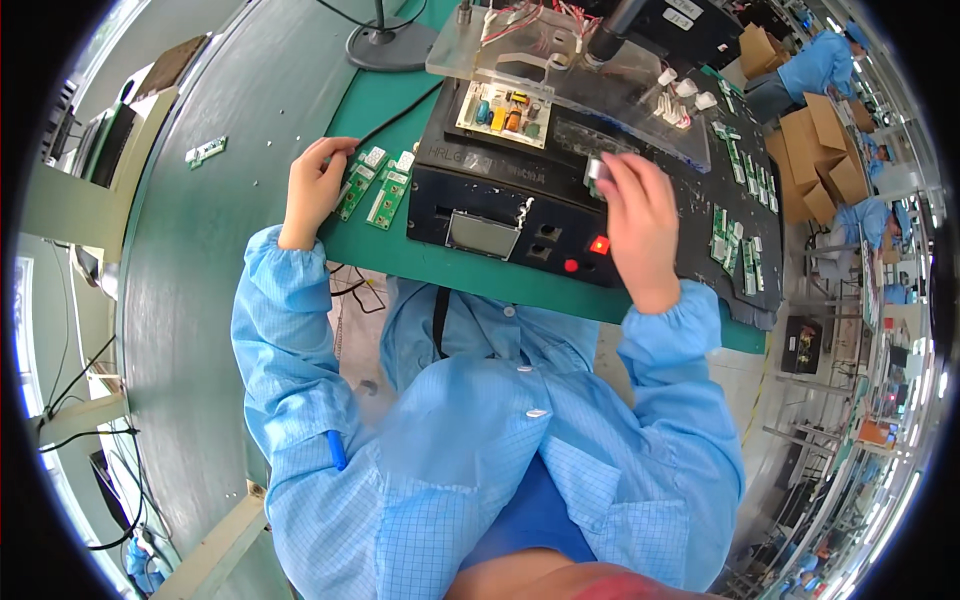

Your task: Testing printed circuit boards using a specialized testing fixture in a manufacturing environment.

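My left hand [316, 185] is at the left of the black test fixture [465, 185], its fingers closed at the edge of a small green circuit board [352, 193]. A second green circuit board [386, 200] lies right beside that one on the green mat. My right hand [640, 215] is over the right part of the fixture, thumb and fingers pinched on a small circuit board [596, 176] with a silvery part; the fingers hide most of it. On the fixture's top sits a cream circuit board [505, 113] with coloured components. A small display [482, 235] and a lit red switch [600, 244] are on its front.
A clear plastic plate [600, 100] with wires stands above the fixture. Several green boards [735, 240] lie on the black surface at right. One board [206, 151] lies on the left bench. A round stand base [390, 48] is behind. Cardboard boxes [815, 150] and co-workers are farther right.
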A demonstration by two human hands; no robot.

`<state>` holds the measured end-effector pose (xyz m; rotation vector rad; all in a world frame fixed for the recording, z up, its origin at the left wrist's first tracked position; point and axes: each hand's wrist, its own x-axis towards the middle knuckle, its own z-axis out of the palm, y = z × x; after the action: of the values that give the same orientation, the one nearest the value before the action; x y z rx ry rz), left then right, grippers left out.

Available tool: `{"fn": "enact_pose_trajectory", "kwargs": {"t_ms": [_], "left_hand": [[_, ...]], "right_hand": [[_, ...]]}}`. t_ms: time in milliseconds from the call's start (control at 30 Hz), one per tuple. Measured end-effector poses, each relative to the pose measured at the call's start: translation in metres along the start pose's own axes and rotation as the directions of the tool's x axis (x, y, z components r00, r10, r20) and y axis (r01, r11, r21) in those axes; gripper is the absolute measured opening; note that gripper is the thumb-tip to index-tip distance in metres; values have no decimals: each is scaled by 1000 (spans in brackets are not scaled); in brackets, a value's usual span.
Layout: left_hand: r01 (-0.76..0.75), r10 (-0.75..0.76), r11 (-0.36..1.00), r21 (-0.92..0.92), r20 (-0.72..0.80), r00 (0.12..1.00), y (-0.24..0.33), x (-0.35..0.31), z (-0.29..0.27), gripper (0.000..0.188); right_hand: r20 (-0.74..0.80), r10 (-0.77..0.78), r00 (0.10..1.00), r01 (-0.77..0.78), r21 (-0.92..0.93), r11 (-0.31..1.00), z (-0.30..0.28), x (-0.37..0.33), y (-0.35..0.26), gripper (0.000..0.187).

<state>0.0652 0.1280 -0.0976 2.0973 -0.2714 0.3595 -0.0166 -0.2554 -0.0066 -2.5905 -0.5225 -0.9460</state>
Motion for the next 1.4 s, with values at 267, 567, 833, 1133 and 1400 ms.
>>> {"fn": "enact_pose_trajectory", "kwargs": {"t_ms": [267,567,833,1133,1400], "left_hand": [[-271,279,958,90,-102,955,92,20,-43,19],[-554,549,799,-235,-92,831,266,116,-39,32],[-440,575,779,-447,231,785,328,226,14,18],[-235,414,895,-378,514,751,357,240,46,2],[-407,543,776,-481,183,819,338,125,49,22]], "right_hand": [[-14,99,995,-99,33,995,47,24,-11,19],[-39,96,995,-94,53,994,59,33,7,16],[27,90,996,-92,88,992,58,35,11,19],[10,-261,965,225,478,849,-4,-32,-75,33],[-108,-240,965,263,459,849,-61,-41,-54,27]]}}
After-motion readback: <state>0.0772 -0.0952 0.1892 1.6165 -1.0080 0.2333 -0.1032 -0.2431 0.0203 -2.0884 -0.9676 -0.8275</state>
